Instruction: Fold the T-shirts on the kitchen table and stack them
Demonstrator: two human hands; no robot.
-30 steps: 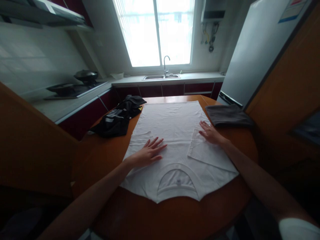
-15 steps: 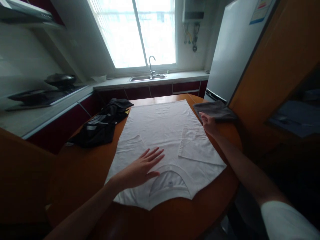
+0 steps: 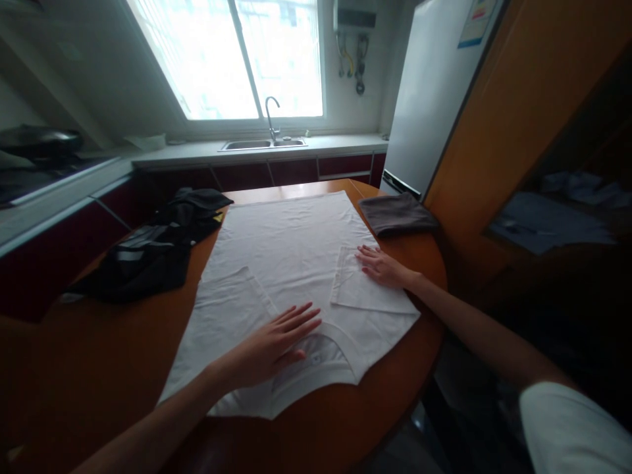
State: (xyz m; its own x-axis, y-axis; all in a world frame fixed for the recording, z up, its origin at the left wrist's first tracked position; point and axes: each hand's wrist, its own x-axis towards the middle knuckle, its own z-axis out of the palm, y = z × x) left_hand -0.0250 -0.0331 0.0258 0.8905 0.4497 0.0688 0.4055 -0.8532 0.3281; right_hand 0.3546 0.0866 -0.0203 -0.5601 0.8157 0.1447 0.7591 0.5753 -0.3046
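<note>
A white T-shirt lies spread on the wooden table, its neckline towards me and its hem at the far side. Both sleeves are folded inward over the body. My left hand is flat with fingers spread, over the shirt just by the collar. On the folded right sleeve rests my right hand, palm down and fingers stretched out. Neither hand grips the cloth. Part of the collar is hidden behind my left hand.
Black clothing lies heaped at the table's left. A folded dark grey cloth sits at the far right of the wooden table. Behind are a counter with a sink, a fridge and, at left, a pan.
My right hand has come from the shirt's right edge, near the grey cloth, down onto the folded right sleeve, its fingers now spread. My left hand stays by the collar. The view has turned rightward.
</note>
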